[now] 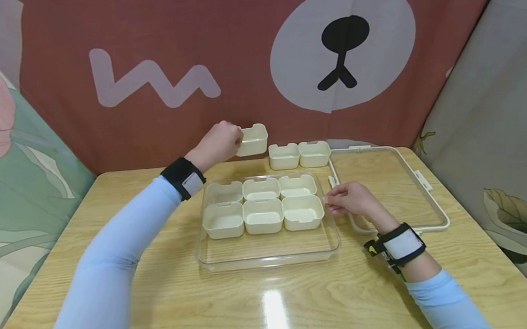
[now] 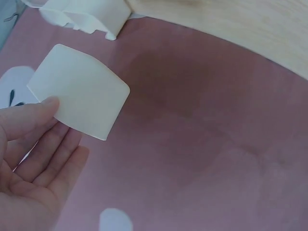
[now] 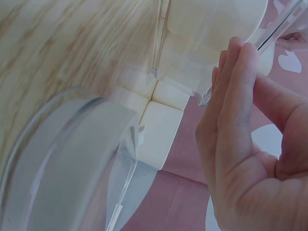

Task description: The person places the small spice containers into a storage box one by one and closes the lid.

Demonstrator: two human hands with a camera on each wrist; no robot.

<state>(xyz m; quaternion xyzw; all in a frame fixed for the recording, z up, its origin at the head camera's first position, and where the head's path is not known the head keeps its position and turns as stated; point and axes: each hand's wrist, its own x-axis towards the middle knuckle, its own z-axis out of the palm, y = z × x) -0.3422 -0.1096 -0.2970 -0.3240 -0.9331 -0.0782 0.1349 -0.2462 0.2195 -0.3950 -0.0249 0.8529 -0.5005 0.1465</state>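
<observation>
My left hand (image 1: 220, 143) is raised past the back edge of the table, pinching a small cream plastic bin (image 1: 254, 140) by its left side. In the left wrist view the bin's flat cream face (image 2: 79, 91) is turned to the camera. A clear plastic box (image 1: 268, 261) stands on the table, holding two rows of similar cream bins (image 1: 264, 218) in its rear part. At the box's right side, my right hand (image 1: 352, 200) holds the rim between thumb and fingers; the right wrist view shows these fingers (image 3: 233, 110) nearly straight, the thumb tip hidden behind them.
Two more cream bins (image 1: 300, 155) stand side by side along the table's back edge. A clear lid with a white frame (image 1: 401, 232) lies to the right of the box. Behind the table hangs a reddish-brown curtain (image 1: 242, 39) with a cartoon print.
</observation>
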